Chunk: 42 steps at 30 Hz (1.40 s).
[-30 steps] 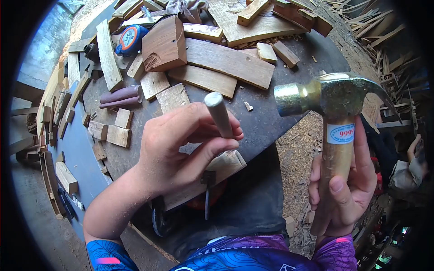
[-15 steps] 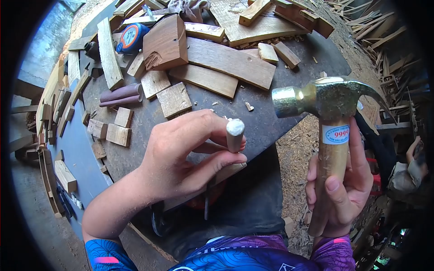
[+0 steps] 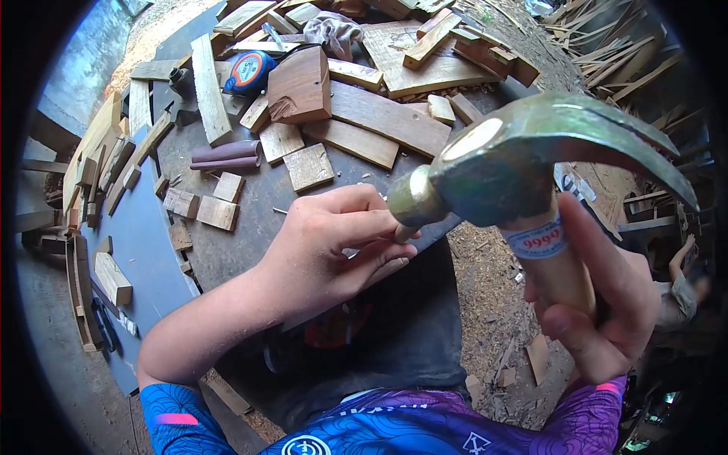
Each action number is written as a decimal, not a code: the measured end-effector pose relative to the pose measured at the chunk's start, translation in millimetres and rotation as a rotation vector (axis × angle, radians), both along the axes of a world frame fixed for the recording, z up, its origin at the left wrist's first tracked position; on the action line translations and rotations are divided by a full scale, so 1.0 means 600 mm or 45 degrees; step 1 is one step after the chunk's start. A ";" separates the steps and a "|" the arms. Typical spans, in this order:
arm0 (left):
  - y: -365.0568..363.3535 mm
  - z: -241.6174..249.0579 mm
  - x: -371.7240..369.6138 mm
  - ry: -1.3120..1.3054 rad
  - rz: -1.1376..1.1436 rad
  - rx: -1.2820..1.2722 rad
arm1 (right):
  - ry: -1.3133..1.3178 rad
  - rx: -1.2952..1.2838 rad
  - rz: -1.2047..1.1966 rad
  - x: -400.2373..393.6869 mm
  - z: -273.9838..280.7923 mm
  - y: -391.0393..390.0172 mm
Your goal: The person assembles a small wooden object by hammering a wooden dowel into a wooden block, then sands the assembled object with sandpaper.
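The grip of the left hand (image 3: pixel 326 235) pinches a small rod (image 3: pixel 405 233) between thumb and fingers, its short visible end rising toward the hammer (image 3: pixel 493 171), which the right hand (image 3: pixel 607 311) holds at the right; whether they touch, I cannot tell.

From my head the view faces forward and down, close over my bare left hand (image 3: pixel 334 235) and bare right hand (image 3: pixel 603 296), the flat dark-grey worktop (image 3: pixel 262 189) beyond, my blue-and-purple shirt (image 3: pixel 425 432) below.
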State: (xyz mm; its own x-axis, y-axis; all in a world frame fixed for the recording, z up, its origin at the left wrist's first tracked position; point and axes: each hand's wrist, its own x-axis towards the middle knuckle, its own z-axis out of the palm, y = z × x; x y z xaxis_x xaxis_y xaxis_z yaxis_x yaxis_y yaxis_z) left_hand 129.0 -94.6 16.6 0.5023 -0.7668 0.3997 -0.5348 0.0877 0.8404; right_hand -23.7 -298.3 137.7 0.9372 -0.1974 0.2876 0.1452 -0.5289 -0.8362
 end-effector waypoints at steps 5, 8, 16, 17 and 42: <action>0.003 0.001 -0.004 0.020 -0.009 0.001 | 0.023 -0.335 0.305 0.004 0.003 -0.024; 0.004 0.012 -0.005 -0.011 0.030 0.111 | 0.029 -0.432 0.394 0.004 0.001 -0.034; 0.000 0.013 -0.011 0.023 0.051 0.075 | -0.091 -0.599 0.463 0.007 -0.003 -0.039; 0.000 0.013 -0.009 0.002 0.057 0.081 | -0.097 -0.602 0.456 0.001 0.004 -0.036; 0.000 0.009 -0.006 0.058 0.032 0.094 | 0.024 -0.071 -0.094 -0.048 0.030 0.004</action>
State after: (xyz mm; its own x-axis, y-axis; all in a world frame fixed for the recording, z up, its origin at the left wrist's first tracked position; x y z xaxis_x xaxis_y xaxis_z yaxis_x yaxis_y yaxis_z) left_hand 125.4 -94.8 22.1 0.5381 -0.7803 0.3187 -0.4972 0.0115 0.8676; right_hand -52.3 -296.1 155.7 0.9262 -0.2500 0.2824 0.0885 -0.5837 -0.8071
